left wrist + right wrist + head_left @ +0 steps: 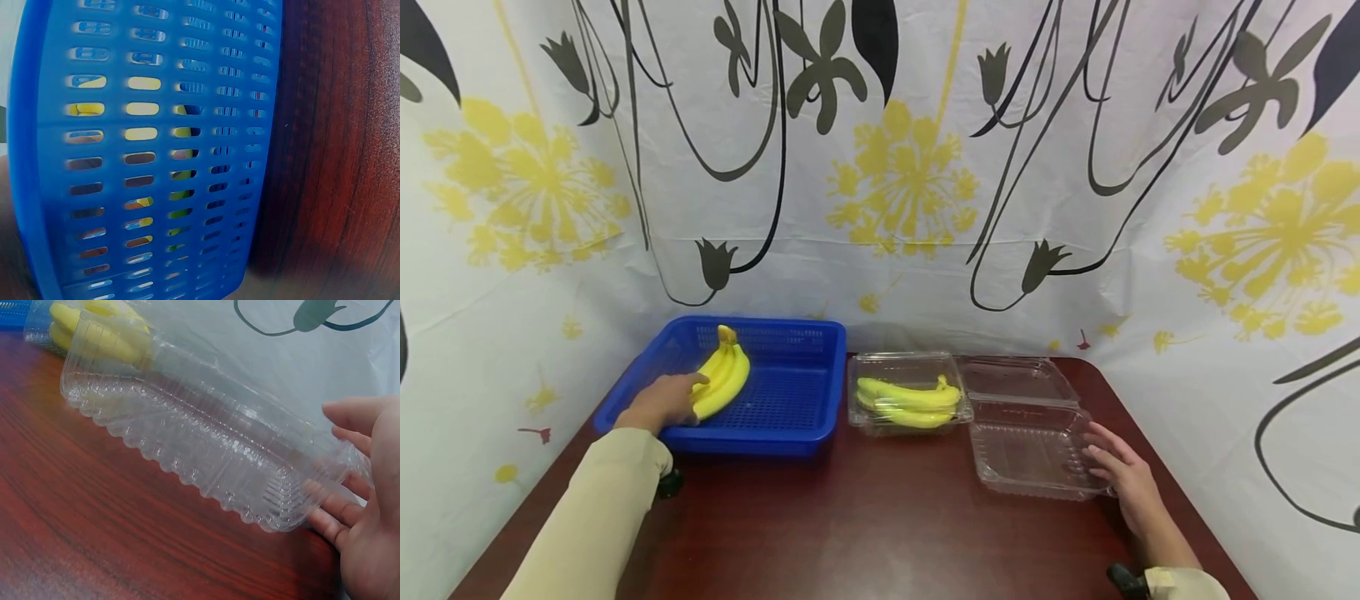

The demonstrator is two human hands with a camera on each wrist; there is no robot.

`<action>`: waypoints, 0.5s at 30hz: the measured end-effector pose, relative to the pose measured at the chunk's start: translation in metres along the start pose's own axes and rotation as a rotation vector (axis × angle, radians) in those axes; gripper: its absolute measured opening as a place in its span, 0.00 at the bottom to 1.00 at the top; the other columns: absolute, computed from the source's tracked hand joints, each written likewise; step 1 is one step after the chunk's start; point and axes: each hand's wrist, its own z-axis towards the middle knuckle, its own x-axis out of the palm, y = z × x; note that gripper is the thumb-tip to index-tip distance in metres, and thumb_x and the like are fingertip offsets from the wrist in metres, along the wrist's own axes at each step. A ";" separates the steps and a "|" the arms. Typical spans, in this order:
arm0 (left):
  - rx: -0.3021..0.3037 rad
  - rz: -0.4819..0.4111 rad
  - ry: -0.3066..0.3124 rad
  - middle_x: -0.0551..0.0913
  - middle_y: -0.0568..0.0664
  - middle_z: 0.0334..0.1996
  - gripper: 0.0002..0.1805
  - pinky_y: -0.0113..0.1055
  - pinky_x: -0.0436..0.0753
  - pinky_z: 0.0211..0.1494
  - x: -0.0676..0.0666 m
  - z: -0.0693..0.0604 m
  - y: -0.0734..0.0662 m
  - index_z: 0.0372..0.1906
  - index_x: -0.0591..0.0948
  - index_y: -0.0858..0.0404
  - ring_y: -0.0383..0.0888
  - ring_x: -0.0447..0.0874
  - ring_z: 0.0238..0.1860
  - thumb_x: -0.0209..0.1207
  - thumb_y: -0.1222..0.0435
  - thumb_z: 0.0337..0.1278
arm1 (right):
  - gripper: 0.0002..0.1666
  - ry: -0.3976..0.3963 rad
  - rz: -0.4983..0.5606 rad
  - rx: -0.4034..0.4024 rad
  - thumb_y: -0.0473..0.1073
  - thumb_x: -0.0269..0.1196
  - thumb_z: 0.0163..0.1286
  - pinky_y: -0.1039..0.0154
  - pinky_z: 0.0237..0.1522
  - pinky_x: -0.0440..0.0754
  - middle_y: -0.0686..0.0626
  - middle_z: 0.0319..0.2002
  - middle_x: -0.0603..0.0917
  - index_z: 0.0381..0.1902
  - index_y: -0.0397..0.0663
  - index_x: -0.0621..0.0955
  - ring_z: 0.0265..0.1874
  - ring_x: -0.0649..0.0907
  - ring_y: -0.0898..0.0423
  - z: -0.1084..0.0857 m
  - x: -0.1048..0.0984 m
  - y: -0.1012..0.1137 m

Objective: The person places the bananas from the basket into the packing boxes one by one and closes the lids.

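In the blue basket (820,392), a bunch of yellow bananas (730,383) leans with its stem toward the back. My left hand (662,402) reaches over the basket's near left rim and grips the bunch from its left side. Through the basket's slots in the left wrist view, parts of the bananas (142,109) and fingers show; the rest is hidden. A clear plastic clamshell container (1030,454) lies with its lid folded back. My right hand (1127,479) touches its right side, fingers against the outer wall and thumb (356,415) raised near the rim.
Between the basket and the unfolded container stands a closed clear container (861,417) with a bunch of bananas (910,402) inside. All stand on a dark red-brown wooden table (880,525). A white patterned sheet (917,292) hangs behind the table and along both sides.
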 end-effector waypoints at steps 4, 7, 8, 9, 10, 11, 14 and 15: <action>0.029 0.018 -0.031 0.74 0.69 0.59 0.33 0.61 0.72 0.52 0.001 0.001 0.001 0.64 0.73 0.68 0.62 0.72 0.53 0.67 0.69 0.49 | 0.32 0.002 0.007 -0.014 0.42 0.54 0.76 0.71 0.41 0.78 0.62 0.52 0.79 0.73 0.37 0.61 0.48 0.79 0.68 -0.002 0.001 -0.002; 0.065 0.045 -0.063 0.76 0.68 0.56 0.30 0.60 0.73 0.51 0.000 0.001 0.000 0.63 0.74 0.69 0.63 0.74 0.53 0.63 0.71 0.51 | 0.32 -0.004 0.000 -0.022 0.43 0.54 0.76 0.71 0.41 0.78 0.62 0.52 0.79 0.73 0.37 0.61 0.48 0.79 0.68 -0.003 0.001 -0.005; 0.076 0.052 -0.074 0.77 0.68 0.55 0.28 0.59 0.74 0.51 0.000 0.001 -0.001 0.62 0.74 0.69 0.63 0.74 0.53 0.62 0.72 0.52 | 0.33 -0.006 -0.002 -0.025 0.43 0.54 0.76 0.71 0.41 0.78 0.61 0.52 0.79 0.73 0.37 0.61 0.48 0.79 0.68 -0.003 0.001 -0.006; 0.085 0.059 -0.083 0.78 0.67 0.53 0.27 0.59 0.74 0.50 -0.001 0.001 -0.002 0.62 0.75 0.69 0.63 0.75 0.52 0.61 0.72 0.53 | 0.33 -0.008 -0.009 -0.028 0.44 0.54 0.76 0.71 0.41 0.78 0.61 0.53 0.79 0.73 0.38 0.61 0.48 0.79 0.68 -0.003 0.001 -0.007; 0.093 0.063 -0.091 0.79 0.67 0.52 0.27 0.59 0.75 0.49 -0.001 0.001 -0.002 0.61 0.75 0.69 0.63 0.76 0.52 0.59 0.73 0.53 | 0.33 -0.008 -0.013 -0.032 0.44 0.54 0.76 0.71 0.41 0.78 0.61 0.53 0.79 0.73 0.38 0.61 0.48 0.79 0.68 -0.003 0.001 -0.007; 0.095 0.064 -0.097 0.80 0.66 0.51 0.26 0.58 0.75 0.48 -0.001 0.001 -0.002 0.61 0.75 0.69 0.63 0.76 0.51 0.59 0.73 0.54 | 0.33 -0.008 -0.017 -0.035 0.44 0.54 0.76 0.71 0.41 0.78 0.61 0.53 0.79 0.73 0.38 0.61 0.48 0.79 0.68 -0.003 0.001 -0.007; 0.099 0.072 -0.102 0.80 0.66 0.50 0.25 0.58 0.76 0.47 0.000 0.001 -0.003 0.60 0.77 0.68 0.63 0.77 0.50 0.58 0.74 0.53 | 0.32 -0.004 -0.032 -0.047 0.44 0.54 0.76 0.72 0.41 0.77 0.61 0.53 0.79 0.73 0.38 0.61 0.48 0.79 0.68 -0.004 0.001 -0.008; 0.098 0.073 -0.098 0.80 0.66 0.51 0.25 0.57 0.76 0.46 0.000 0.001 -0.003 0.60 0.77 0.68 0.63 0.76 0.51 0.58 0.74 0.53 | 0.32 -0.002 -0.036 -0.051 0.44 0.54 0.77 0.72 0.41 0.77 0.61 0.53 0.78 0.73 0.38 0.61 0.48 0.79 0.68 -0.004 0.001 -0.008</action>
